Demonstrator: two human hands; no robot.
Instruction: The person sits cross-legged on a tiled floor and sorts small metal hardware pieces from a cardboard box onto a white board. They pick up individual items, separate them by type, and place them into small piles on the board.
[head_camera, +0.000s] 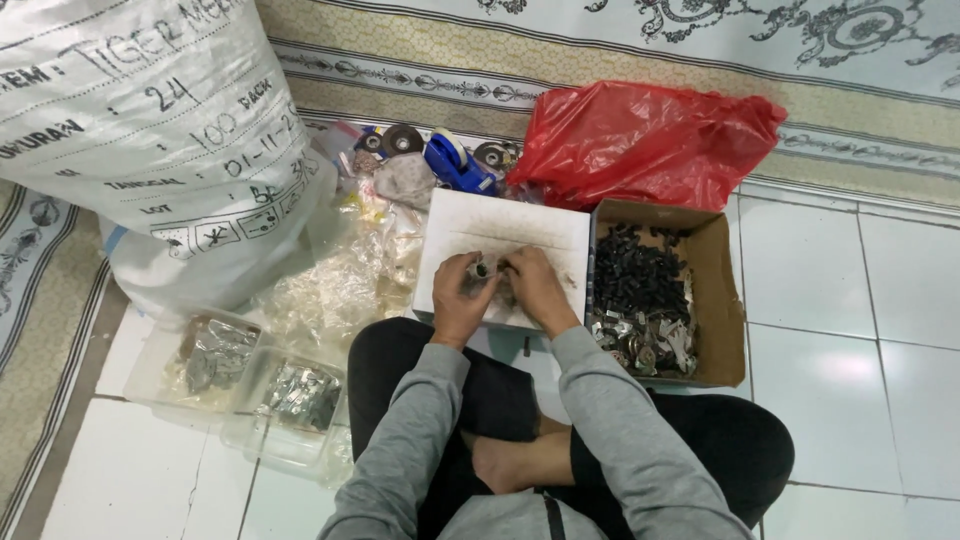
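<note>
Person sat cross-legged on a white tiled floor (850, 330), grey sleeves, dark trousers, bare foot tucked near. Both hands met over a white board (470, 225) laid flat just beyond the knees. Left hand (460, 300) and right hand (535, 285) were curled close together, fingertips pinched narrow on a small metal part (484, 270) between them; the part was too small to tell its shape. Little dark bits lay on the board under the hands. Right of the board, touching its edge, an open cardboard box (728, 300) held black plastic pieces at the far end and silvery metal pieces at the near end. Far of the box sat a crumpled red plastic bag (640, 140). Far of the board: a blue tape dispenser (455, 160) and round grey discs (402, 140). Left of the board, clear crinkled plastic wrap (340, 280). Near left, two clear plastic tubs (250, 385) side by side with shiny metal scraps inside. Far left, a big white woven sack (150, 120) leaned over the floor. A patterned carpet (600, 40) in cream and pale blue ran along the far edge and down the left side.
</note>
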